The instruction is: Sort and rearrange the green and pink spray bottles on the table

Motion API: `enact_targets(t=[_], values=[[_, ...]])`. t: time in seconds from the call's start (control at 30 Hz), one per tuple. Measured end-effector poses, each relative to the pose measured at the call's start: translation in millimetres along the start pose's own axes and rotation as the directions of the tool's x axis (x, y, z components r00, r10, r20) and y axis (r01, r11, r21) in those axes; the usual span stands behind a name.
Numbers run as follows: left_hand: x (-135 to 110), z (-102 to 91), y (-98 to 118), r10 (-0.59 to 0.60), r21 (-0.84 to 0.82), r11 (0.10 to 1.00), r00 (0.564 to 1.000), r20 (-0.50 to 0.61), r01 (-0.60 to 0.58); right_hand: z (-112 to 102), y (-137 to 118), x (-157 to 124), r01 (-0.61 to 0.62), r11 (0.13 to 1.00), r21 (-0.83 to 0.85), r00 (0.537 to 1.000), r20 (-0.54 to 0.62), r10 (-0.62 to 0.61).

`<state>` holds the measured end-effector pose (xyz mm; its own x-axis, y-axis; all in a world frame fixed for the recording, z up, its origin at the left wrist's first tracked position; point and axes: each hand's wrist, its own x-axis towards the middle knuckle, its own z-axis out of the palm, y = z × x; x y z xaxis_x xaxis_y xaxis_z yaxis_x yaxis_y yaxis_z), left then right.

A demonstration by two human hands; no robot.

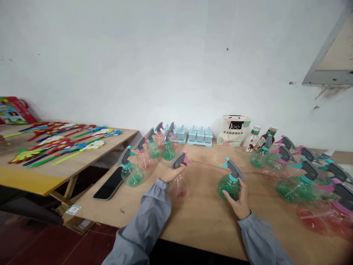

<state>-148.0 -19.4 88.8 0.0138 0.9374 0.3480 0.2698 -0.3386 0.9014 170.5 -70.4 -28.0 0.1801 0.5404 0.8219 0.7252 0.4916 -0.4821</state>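
My left hand (172, 173) is closed around the neck of a pink spray bottle (179, 184) with a grey trigger head, standing on the plywood table (204, 217). My right hand (239, 202) grips the lower body of a green spray bottle (229, 184) with a grey and teal trigger head, a little to the right. Both bottles stand upright. Grey sleeves cover both forearms.
Several green and pink spray bottles stand at the left (150, 151) and at the right (300, 176). A black phone (109, 184) lies near the table's left edge. Blue moulds (200, 136), a white box (233, 130) and small bottles (252, 138) line the wall. Colourful hand clappers (63, 141) cover the left table.
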Motion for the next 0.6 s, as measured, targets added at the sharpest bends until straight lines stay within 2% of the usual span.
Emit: enact_targets(t=[0.1, 0.17, 0.27, 0.37, 0.5, 0.6], values=[[11.0, -26.5, -1.8, 0.049, 0.083, 0.996, 0.991, -0.128, -0.039, -0.7, -0.9, 1.0, 0.002, 1.000, 0.005, 1.000, 0.001, -0.002], [18.5, -41.3, -4.1, 0.090, 0.123, 0.990, 0.967, -0.237, -0.062, -1.1, -1.6, 1.3, -0.001, 1.000, 0.006, 1.000, 0.002, 0.001], [25.8, -55.4, -8.2, 0.106, 0.170, 0.984, 0.935, -0.339, -0.050, -1.0, -2.1, 1.2, -0.004, 1.000, 0.001, 1.000, 0.002, 0.004], [28.0, -59.7, -10.6, 0.096, 0.206, 0.978, 0.902, -0.421, -0.007, -0.6, -1.9, 0.8, 0.003, 1.000, -0.002, 1.000, 0.001, -0.003], [29.0, -60.1, -11.0, 0.096, 0.270, 0.961, 0.837, -0.538, 0.064, -1.1, -2.0, 0.7, 0.014, 1.000, 0.000, 1.000, 0.008, -0.014], [33.6, -61.8, -11.9, 0.110, 0.380, 0.914, 0.815, -0.569, 0.143, -1.6, -2.7, 1.3, 0.011, 1.000, -0.003, 1.000, 0.014, -0.011]])
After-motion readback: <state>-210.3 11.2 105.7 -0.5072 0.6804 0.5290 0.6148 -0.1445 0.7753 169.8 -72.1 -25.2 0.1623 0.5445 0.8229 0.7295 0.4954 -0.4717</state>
